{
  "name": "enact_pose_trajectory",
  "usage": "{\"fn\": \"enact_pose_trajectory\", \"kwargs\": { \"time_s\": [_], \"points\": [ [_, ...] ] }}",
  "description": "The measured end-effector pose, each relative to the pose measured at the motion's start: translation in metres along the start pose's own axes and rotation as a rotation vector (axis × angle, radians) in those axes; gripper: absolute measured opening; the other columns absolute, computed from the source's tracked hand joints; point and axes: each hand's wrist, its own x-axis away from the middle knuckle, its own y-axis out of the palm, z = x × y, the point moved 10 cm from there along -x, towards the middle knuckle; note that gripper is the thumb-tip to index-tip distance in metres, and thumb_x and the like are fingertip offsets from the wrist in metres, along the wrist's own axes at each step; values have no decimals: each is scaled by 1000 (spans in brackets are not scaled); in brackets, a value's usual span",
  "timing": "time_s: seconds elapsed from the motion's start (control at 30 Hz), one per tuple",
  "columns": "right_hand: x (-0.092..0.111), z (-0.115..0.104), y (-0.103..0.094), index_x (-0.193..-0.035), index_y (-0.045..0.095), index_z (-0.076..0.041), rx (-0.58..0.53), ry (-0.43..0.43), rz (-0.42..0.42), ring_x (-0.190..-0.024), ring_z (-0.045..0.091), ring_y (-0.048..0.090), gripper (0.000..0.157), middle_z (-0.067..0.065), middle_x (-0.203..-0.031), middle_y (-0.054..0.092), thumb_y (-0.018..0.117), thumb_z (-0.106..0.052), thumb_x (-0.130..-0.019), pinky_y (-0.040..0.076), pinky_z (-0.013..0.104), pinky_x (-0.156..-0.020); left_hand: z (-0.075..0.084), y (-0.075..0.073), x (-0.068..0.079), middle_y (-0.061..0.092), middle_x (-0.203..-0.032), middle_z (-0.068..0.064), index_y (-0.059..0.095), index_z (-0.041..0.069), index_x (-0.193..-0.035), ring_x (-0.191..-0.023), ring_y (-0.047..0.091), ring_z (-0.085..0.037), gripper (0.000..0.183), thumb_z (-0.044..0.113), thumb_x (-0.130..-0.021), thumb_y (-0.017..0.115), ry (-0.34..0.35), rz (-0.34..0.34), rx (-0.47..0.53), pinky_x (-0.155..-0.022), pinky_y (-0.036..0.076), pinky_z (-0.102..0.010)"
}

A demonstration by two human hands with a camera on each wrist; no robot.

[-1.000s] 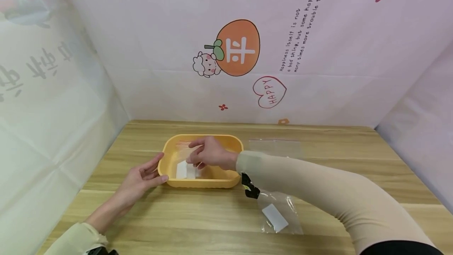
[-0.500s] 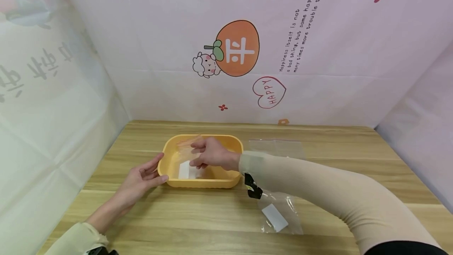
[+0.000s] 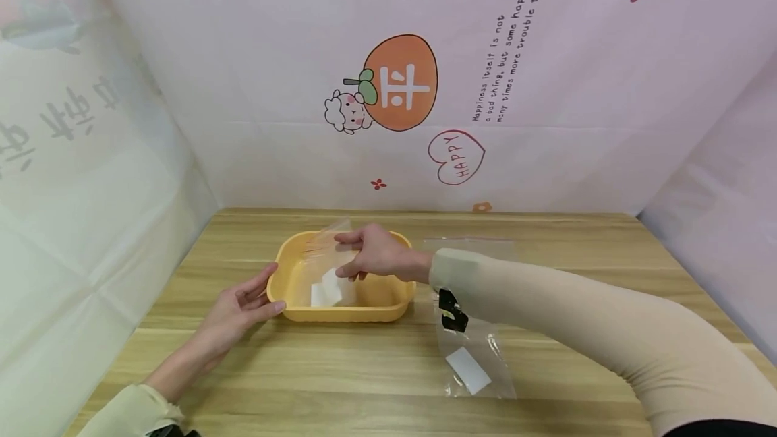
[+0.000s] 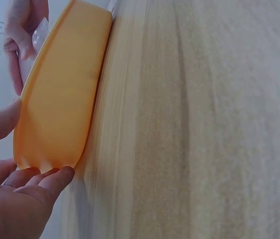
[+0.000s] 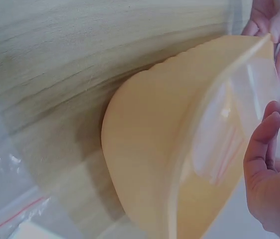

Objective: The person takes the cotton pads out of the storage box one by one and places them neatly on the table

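- We're gripping the yellow plastic basin (image 3: 349, 314) with our left hand (image 3: 232, 312).
- We're pinching a clear zip bag (image 3: 324, 261), apparently holding white pieces (image 3: 330, 286), with our right hand (image 3: 380, 253).

Screened tabletop booth (image 3: 716, 167); printed sheets (image 3: 461, 86) wall a wood-grain table (image 3: 364, 369) on three sides

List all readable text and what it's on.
"HAPPY": red heart, back sheet.
"平", sideways: orange fruit print, same sheet.
"Happiness itself is not / a bad thing, but some happy… / many times more trouble than…": same sheet, cut off.
Left sheet: grey characters, too faint.
Yellow tray, clear bags: none legible.
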Motion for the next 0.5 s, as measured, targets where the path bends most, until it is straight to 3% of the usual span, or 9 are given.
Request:
{"fn": "enact_pose_trajectory", "kwargs": {
  "time_s": [0.23, 0.5],
  "points": [
    [16, -10, -20, -154, 53, -2, 24, -29, 28, -68, 18, 71, 72, 16, -146, 62, 84, 1, -88, 59, 27, -64, 1, 1, 1, 23, -169, -20, 24, 7, -167, -147, 39, -42, 87, 20, -99, 77, -14, -9, 2, -106, 46, -26],
    [42, -16, -48, -155, 51, -3, 9, -35, 59, -68, 18, 69, 75, 14, -146, 63, 84, 1, -87, 59, 28, -65, 1, 1, 1, 23, -169, -20, 26, 5, -167, -147, 39, -41, 85, 18, -99, 77, -7, 5, 6, -102, 47, -19]
  ]
}}
